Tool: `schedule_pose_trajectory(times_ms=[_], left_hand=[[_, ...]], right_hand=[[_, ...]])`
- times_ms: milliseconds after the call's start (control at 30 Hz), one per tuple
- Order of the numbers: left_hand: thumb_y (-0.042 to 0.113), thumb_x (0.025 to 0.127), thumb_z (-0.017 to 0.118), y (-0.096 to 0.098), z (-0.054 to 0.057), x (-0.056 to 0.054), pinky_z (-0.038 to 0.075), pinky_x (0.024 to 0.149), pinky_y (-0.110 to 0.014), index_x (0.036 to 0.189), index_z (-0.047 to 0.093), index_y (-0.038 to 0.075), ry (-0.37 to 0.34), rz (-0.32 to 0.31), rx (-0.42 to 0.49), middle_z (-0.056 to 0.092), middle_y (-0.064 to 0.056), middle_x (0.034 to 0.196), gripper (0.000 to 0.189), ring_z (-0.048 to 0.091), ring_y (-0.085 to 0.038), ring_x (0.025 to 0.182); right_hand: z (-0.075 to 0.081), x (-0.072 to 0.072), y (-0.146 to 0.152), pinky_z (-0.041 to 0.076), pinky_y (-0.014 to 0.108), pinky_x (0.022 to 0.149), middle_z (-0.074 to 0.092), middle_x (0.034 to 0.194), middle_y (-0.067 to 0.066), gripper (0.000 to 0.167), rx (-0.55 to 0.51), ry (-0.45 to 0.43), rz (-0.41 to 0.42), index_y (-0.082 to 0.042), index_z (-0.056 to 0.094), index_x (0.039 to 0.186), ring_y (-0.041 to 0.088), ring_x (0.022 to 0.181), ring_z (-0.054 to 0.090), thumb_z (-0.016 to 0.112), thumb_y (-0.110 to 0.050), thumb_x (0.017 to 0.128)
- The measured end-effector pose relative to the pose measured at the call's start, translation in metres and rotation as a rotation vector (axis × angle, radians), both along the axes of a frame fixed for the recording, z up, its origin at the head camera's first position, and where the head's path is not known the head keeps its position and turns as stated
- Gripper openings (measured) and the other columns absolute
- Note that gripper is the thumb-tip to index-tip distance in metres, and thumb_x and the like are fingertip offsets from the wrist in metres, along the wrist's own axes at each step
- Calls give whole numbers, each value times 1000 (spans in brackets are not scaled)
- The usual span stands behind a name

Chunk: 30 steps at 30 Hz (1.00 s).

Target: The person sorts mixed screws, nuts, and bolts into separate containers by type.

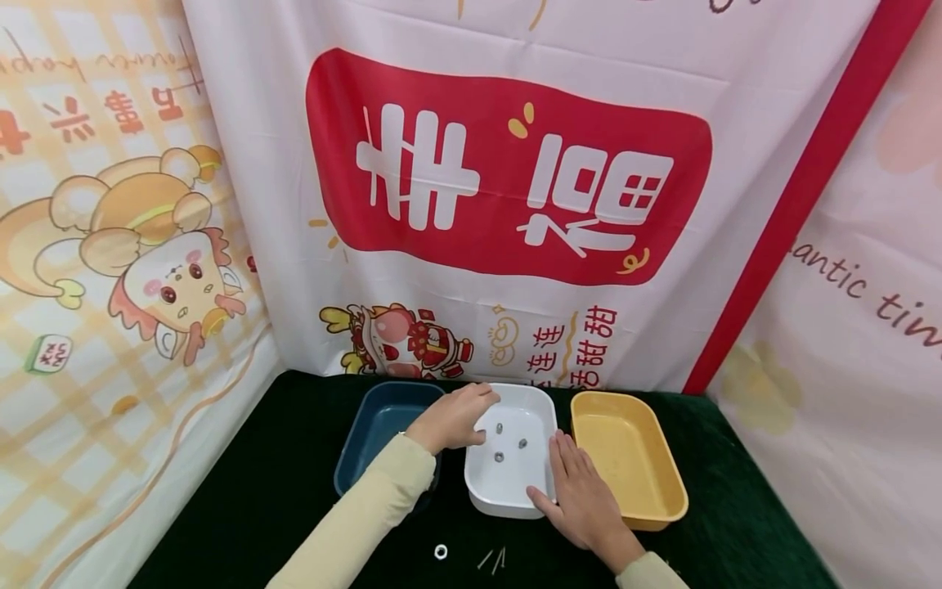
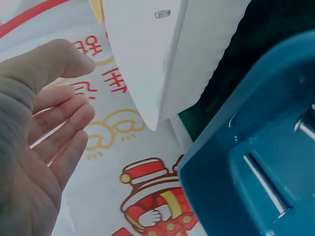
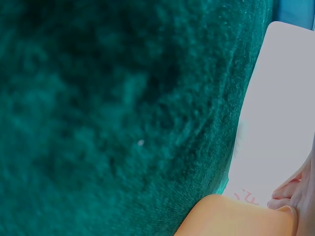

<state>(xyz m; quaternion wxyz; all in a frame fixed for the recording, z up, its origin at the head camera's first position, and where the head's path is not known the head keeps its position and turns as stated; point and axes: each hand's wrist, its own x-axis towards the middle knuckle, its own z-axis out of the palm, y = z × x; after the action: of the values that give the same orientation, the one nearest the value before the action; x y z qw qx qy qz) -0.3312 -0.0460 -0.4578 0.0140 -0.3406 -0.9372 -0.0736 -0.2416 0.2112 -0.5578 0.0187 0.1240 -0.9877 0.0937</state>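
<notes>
Several small metal pieces that look like nuts lie in the white tray (image 1: 515, 491), one nut (image 1: 499, 457) nearest its front. My left hand (image 1: 455, 419) is over the tray's left rim, fingers loosely bent. In the left wrist view, that left hand (image 2: 47, 118) has nothing between thumb and fingers. Along the tray's right side, my right hand (image 1: 585, 499) lies with its fingers straight, fingertips right at the rim. Only a small part of the right hand (image 3: 298, 191) shows in the right wrist view.
To the left stands a blue tray (image 1: 352, 442) with a threaded screw (image 2: 267, 184) inside. A yellow tray (image 1: 633, 458) is on the right. In front, a larger nut (image 1: 441, 552) and several thin screws (image 1: 484, 559) rest on the dark green cloth (image 1: 243, 491). A printed curtain (image 1: 508, 327) hangs behind.
</notes>
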Motion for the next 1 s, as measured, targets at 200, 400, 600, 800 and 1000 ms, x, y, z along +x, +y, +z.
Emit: schedule_pose_trajectory(times_ms=[200, 400, 600, 800, 1000], left_hand=[[29, 91, 84, -11, 15, 20, 59, 104, -36, 143, 63, 15, -3, -53, 12, 65, -2, 141, 58, 64, -17, 122], [31, 91, 84, -24, 29, 44, 60, 100, -34, 142, 65, 15, -18, -109, 0, 67, -3, 137, 56, 65, -15, 116], [32, 92, 83, -36, 29, 68, 56, 110, -36, 143, 64, 16, -104, -167, 17, 65, -1, 145, 56, 64, -15, 128], [31, 93, 82, -46, 20, 88, 54, 111, -34, 142, 65, 18, -206, -195, 57, 65, 3, 145, 53, 63, -9, 130], [28, 93, 82, -59, -1, 100, 58, 103, -29, 136, 68, 18, -293, -221, 125, 69, 6, 134, 47, 65, -1, 117]], right_hand=[[2, 1, 1, 23, 56, 132, 18, 178, 15, 96, 5, 19, 4, -3, 21, 168, 33, 164, 21, 49, -67, 102], [2, 0, 1, 23, 56, 132, 19, 177, 15, 95, -2, 22, 7, -3, 22, 167, 33, 164, 22, 50, -66, 102], [0, 1, 0, 22, 56, 133, 17, 178, 14, 95, -1, 5, 2, -4, 21, 168, 32, 164, 21, 49, -67, 102], [0, 0, 0, 22, 55, 133, 17, 178, 13, 98, 10, 11, 5, -4, 20, 168, 32, 164, 22, 45, -71, 102], [0, 0, 0, 23, 55, 133, 18, 178, 14, 96, 14, 26, 7, -4, 22, 168, 32, 164, 23, 48, -69, 102]])
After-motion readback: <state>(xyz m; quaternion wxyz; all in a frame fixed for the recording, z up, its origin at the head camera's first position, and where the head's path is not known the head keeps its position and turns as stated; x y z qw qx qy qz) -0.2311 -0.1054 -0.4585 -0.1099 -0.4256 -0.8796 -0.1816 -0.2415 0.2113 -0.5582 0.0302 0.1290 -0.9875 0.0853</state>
